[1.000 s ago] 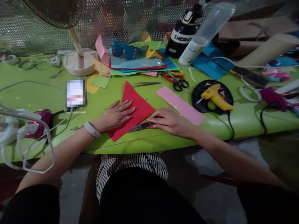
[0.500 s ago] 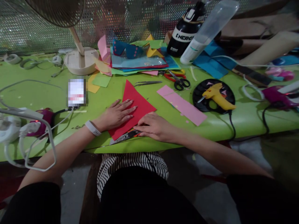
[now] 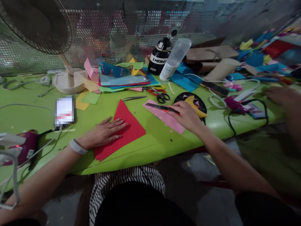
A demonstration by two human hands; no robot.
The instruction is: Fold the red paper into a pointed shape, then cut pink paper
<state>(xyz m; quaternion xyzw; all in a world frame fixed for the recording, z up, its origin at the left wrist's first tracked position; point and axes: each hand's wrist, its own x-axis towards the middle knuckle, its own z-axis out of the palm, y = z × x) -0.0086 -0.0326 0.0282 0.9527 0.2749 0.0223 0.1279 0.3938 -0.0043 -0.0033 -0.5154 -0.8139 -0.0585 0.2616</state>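
My left hand point(image 3: 105, 134) lies flat with spread fingers on a folded sheet of red paper point(image 3: 131, 130), near the front edge of the green table point(image 3: 150, 147). The red paper forms a rough triangle with its point away from me. To the right, my right hand point(image 3: 187, 114) is closed around the orange and black handle of a utility knife point(image 3: 162, 107). Its long dark end points left, over a pink paper strip point(image 3: 172, 124). Whether the knife touches the strip I cannot tell. Just behind the right hand is a yellow glue gun point(image 3: 197, 108) on a black tray point(image 3: 182, 96).
Tweezers point(image 3: 135, 98) and scissors point(image 3: 162, 98) lie behind the papers. A phone point(image 3: 64, 110) with a cable, a fan point(image 3: 68, 82), a black bottle point(image 3: 157, 61) and a clear bottle point(image 3: 175, 61) stand around. Another person's hand point(image 3: 277, 94) is at the far right.
My right hand has lifted the utility knife from the red paper's front edge and carried it right, over the pink strip. My left hand stays on the red paper. The view has turned right.
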